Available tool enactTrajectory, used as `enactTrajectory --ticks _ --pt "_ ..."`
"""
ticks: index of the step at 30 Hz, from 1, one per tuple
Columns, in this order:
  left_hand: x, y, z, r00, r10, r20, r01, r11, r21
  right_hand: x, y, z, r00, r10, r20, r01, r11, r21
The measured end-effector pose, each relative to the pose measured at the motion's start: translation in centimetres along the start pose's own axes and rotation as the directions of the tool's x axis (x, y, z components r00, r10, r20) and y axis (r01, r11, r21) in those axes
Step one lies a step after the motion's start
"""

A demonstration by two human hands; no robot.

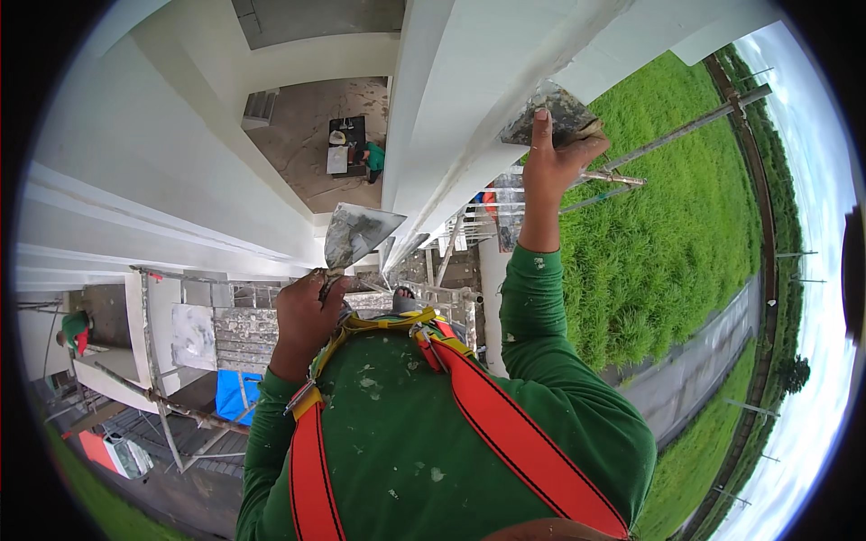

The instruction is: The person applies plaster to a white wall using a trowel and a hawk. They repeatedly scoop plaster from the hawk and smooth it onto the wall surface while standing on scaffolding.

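My left hand point(305, 316) is closed round the handle of a putty knife point(357, 233), held in front of my chest. Its wide blade points up and away and is smeared with grey and white filler. Raised to the far right, my right hand point(548, 176) grips a second, filler-stained scraper blade point(552, 106), the thumb pressed along its face. That blade lies at the edge of the white wall ledge point(505, 86); whether it touches the surface is hard to tell. The fingers behind the blade are partly hidden.
Scaffold poles point(695, 126) reach out at the right, over green grass point(658, 234). Scaffold planks point(248, 338) lie at a lower level on the left. Far below, a person in green point(373, 158) is beside a dark table point(345, 135). A red harness strap point(532, 442) crosses my chest.
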State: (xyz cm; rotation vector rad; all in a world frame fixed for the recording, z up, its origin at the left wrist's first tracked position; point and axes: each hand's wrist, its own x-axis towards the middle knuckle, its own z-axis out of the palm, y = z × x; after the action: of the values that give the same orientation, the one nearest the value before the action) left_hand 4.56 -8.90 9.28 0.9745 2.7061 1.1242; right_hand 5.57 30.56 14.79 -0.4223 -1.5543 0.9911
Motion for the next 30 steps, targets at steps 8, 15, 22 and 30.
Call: enactTrajectory --ticks 8,15,22,30 --pt "0.3 -0.2 0.1 1.0 -0.027 0.014 0.027 1.0 0.013 0.1 0.5 0.1 0.999 -0.042 -0.023 0.042 0.999 0.002" --pt "0.3 -0.5 0.0 0.999 -0.043 0.022 0.043 0.999 -0.021 0.7 1.6 -0.5 0.999 -0.045 -0.007 0.045 0.997 0.059" --pt "0.0 -1.2 0.3 0.999 -0.042 0.022 0.041 0.999 0.015 1.8 3.1 -2.1 0.999 -0.045 -0.017 0.045 0.999 0.016" --pt "-0.1 -1.3 0.0 0.999 -0.045 0.024 0.044 0.998 0.042 2.6 4.4 -4.3 0.995 -0.061 -0.08 0.061 0.998 -0.011"
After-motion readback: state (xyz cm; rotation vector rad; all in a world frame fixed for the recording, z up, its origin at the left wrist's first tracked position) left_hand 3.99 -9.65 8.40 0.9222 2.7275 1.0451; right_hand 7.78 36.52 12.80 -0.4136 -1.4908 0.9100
